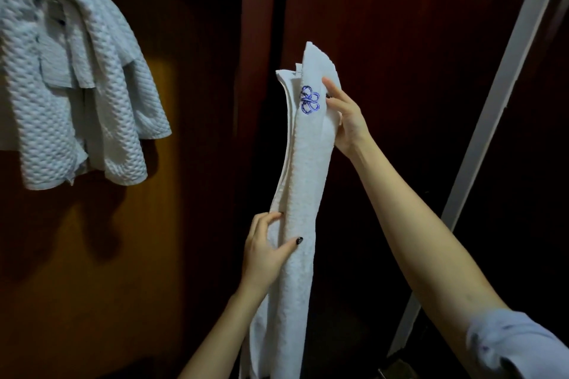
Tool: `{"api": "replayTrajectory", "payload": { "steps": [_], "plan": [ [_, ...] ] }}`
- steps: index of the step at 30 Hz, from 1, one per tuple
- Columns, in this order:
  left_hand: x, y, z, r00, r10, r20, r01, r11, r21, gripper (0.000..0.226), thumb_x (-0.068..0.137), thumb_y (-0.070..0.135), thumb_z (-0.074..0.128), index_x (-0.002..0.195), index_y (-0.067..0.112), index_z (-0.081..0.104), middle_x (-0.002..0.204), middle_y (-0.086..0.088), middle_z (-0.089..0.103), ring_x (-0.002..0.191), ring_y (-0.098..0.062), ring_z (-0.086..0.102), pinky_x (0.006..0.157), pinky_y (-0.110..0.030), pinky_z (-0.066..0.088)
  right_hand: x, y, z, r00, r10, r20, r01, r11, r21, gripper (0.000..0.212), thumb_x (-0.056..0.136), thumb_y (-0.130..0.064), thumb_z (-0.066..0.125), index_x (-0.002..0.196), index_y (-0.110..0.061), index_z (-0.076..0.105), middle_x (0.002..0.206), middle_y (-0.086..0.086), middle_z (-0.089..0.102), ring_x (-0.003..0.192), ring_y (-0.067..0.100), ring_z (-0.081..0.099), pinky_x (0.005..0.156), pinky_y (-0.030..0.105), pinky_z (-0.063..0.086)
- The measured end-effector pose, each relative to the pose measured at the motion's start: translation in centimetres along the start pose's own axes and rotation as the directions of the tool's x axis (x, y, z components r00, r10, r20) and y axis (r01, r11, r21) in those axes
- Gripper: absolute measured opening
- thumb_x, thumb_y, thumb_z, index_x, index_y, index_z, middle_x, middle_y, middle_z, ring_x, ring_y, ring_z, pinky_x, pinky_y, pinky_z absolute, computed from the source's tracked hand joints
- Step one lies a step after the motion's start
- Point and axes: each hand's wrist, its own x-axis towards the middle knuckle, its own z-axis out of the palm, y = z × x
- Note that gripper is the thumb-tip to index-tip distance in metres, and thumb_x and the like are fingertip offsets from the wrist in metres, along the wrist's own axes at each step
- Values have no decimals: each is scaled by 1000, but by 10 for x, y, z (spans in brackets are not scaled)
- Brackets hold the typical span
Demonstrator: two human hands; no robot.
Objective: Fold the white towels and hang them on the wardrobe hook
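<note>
A long white towel [303,181] folded into a narrow strip hangs upright in front of the dark wardrobe door. A blue embroidered emblem [309,99] sits near its top. My right hand [346,117] grips the towel's upper end from the right, fingers behind the fabric. My left hand [266,248] holds the strip lower down, thumb across its front and fingers round its left edge. At the upper left, white textured towels [74,83] hang draped on the wardrobe side; the hook under them is hidden.
The dark red-brown wardrobe door [415,40] fills the background. A lit orange-brown wood panel [92,255] lies below the hung towels. A pale diagonal frame strip [492,120] runs down the right side.
</note>
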Motion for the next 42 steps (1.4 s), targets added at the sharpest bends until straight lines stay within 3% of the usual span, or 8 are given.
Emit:
{"api": "replayTrajectory", "payload": {
  "steps": [4,9,15,20,26,30,34,42],
  "plan": [
    [-3,-2,7,1000,-16,24,13,996,88,38,80,25,73,112,23,51,111,25,45,102,11,49,78,-1,40,2,3,-1,999,-39,-33,38,999,-20,42,89,6,48,119,-19,64,101,-4,75,91,13,72,72,24,56],
    [-14,-19,11,999,-35,-19,36,996,83,17,83,17,70,93,21,57,93,14,57,84,-1,57,69,-14,46,3,10,3,997,-50,-64,44,994,-99,44,91,8,47,128,-11,61,122,3,67,105,16,67,88,28,55],
    [-17,-33,-7,994,-91,-63,94,994,49,23,78,20,76,95,19,61,91,11,61,85,1,57,69,-6,42,0,9,3,999,-37,-30,35,996,-80,45,92,6,47,131,-14,58,129,8,63,114,23,64,98,33,52],
    [-14,-28,-24,984,-116,-138,114,993,-29,25,79,16,76,97,25,60,96,7,62,89,-7,60,74,-16,47,-3,7,-2,1000,-19,-22,19,1000,-2,50,93,6,45,139,-12,48,131,12,61,108,23,65,98,36,51],
    [-20,-25,-31,993,-27,-117,42,991,127,38,80,14,75,100,29,46,95,16,52,86,7,51,69,-2,37,-8,10,-3,1000,-17,-20,18,997,69,52,93,9,42,142,-10,44,137,17,54,101,24,68,93,38,54],
    [-21,-29,-42,928,301,220,-363,865,347,56,86,12,69,129,35,43,100,-2,48,80,-10,49,69,-16,43,-10,19,-1,1000,12,-19,-10,997,74,52,93,9,43,142,-8,44,132,16,59,102,25,68,91,38,55],
    [-27,-42,-50,928,95,361,-221,920,324,26,87,12,68,110,23,71,100,-6,47,90,-19,51,77,-30,46,-14,26,-3,998,43,-44,-38,992,118,52,93,11,41,143,-6,42,132,17,57,105,28,66,96,42,53],
    [-60,-64,-50,881,-183,435,-4,919,394,40,88,25,61,120,45,49,115,10,45,102,-8,54,87,-27,48,-21,34,-16,992,5,-128,-17,996,-93,53,90,10,46,141,-4,46,137,13,57,111,23,64,97,37,52]
  ]
}}
